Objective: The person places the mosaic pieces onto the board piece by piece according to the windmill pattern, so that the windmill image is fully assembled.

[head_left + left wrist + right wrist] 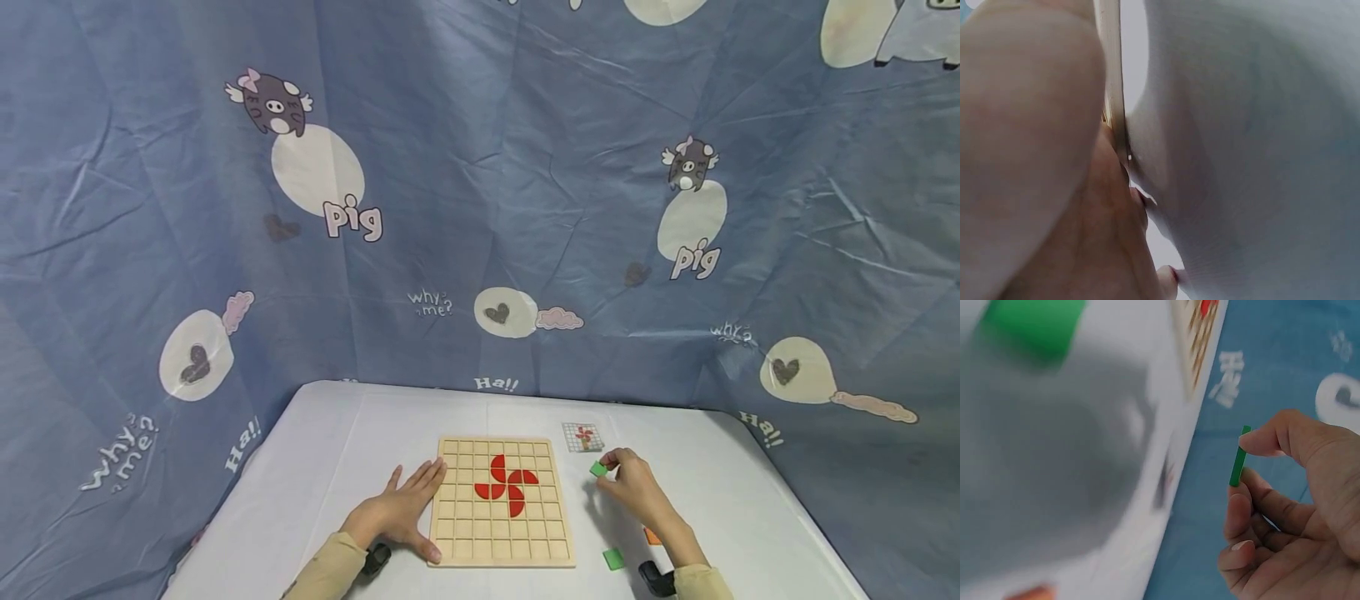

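Note:
A square wooden grid board (456, 550) lies on the white table, with several red petal-shaped pieces (516, 507) set in its cells as a pinwheel. My left hand (401, 510) rests along the board's left edge, fingers and thumb spread straight against the frame. To the right of the board, my right hand (633, 485) pinches a green square tile (1240, 456) between thumb and fingers, held above the table. Another green tile (613, 558) lies flat below that hand, and an orange piece (652, 537) is partly covered by the right forearm.
A small pattern card (583, 437) showing a grid with a red figure lies behind the right hand. Blue printed cloth (525, 208) hangs round the back and sides of the table. Black straps (377, 558) circle both wrists.

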A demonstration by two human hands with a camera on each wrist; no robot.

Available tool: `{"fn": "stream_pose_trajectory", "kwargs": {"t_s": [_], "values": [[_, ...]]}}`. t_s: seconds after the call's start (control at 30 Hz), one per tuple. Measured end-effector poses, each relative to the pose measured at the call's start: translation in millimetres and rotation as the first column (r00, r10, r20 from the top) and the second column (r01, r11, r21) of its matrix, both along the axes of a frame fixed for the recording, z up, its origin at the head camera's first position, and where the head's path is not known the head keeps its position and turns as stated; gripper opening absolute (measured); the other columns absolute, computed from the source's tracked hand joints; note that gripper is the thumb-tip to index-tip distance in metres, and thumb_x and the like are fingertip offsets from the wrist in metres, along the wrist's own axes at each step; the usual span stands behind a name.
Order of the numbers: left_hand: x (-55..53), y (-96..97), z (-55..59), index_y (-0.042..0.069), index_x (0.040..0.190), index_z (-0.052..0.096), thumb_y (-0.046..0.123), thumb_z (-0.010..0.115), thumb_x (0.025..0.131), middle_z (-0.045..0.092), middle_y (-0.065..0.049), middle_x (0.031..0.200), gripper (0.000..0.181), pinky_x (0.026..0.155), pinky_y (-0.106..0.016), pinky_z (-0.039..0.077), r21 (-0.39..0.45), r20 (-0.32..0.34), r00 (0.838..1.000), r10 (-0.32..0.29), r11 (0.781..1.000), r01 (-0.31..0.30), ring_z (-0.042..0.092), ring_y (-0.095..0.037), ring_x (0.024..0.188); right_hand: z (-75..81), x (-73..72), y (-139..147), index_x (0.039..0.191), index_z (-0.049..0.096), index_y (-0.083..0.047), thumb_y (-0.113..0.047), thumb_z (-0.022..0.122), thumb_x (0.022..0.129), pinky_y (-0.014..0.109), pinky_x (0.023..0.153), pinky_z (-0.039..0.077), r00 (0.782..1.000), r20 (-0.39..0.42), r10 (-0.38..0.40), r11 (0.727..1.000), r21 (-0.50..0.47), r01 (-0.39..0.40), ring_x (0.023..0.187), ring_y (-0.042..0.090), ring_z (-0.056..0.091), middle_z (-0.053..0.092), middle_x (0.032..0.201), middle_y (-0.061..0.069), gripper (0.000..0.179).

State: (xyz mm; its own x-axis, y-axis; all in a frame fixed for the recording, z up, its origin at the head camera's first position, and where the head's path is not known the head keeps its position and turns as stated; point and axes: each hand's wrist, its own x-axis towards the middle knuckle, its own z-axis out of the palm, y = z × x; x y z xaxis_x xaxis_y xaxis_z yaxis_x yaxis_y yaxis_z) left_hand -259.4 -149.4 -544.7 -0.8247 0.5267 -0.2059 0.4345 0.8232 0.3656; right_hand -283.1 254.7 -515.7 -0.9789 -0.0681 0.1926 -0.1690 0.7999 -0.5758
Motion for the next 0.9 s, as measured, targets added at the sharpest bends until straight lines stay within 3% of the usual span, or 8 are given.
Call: {"fn": "stream_pose_trajectory", "kwargs": {"t_s": [0.3,0.57,0.73,0.9], "values": [[-0.4,-0.7,-0.4,0.007,0.155,0.006,0.071,0.077,0.055,0.004,-0.012,0.164,0.139,0.117,-0.065,0.000,-0.010,-0.008,1.000,-0.003,1.000,0.003,0.008,-0.033,0.151,7.7,4.2,-58,0.095,0.064,-0.006,-0.003,0.073,0.076,0.021,0.059,0.043,0.984,-0.031,0.178,0.984,0.012,-0.178,0.074,0.010,0.047,0.059,0.090,0.001,0.022],[0.5,0.9,-0.7,0.007,0.155,0.007,0.070,0.078,0.054,0.005,-0.012,0.164,0.139,0.117,-0.065,0.000,-0.016,0.004,1.000,0.005,1.000,-0.005,0.008,-0.032,0.151,0.7,14.3,-93,0.098,0.062,-0.008,-0.010,0.072,0.080,0.020,0.060,0.046,0.939,0.002,0.344,0.937,0.058,-0.343,0.076,0.011,0.051,0.059,0.096,0.001,0.021],[0.4,1.1,-0.9,0.007,0.155,0.007,0.069,0.078,0.054,0.004,-0.012,0.164,0.139,0.117,-0.065,0.000,-0.018,0.001,1.000,0.005,1.000,-0.005,0.007,-0.032,0.151,-7.3,18.0,-108,0.098,0.062,-0.010,-0.011,0.073,0.080,0.020,0.061,0.046,0.916,0.031,0.401,0.912,0.079,-0.402,0.077,0.008,0.052,0.059,0.096,-0.002,0.021],[-0.2,1.4,-1.0,0.008,0.155,0.007,0.071,0.077,0.053,0.005,-0.011,0.164,0.140,0.118,-0.064,0.000,-0.024,-0.002,1.000,0.013,1.000,-0.013,0.008,-0.032,0.151,-14.2,18.8,-120,0.097,0.064,-0.012,-0.014,0.075,0.080,0.018,0.062,0.047,0.906,0.025,0.422,0.899,0.120,-0.422,0.076,0.003,0.050,0.057,0.091,-0.007,0.021]]}}
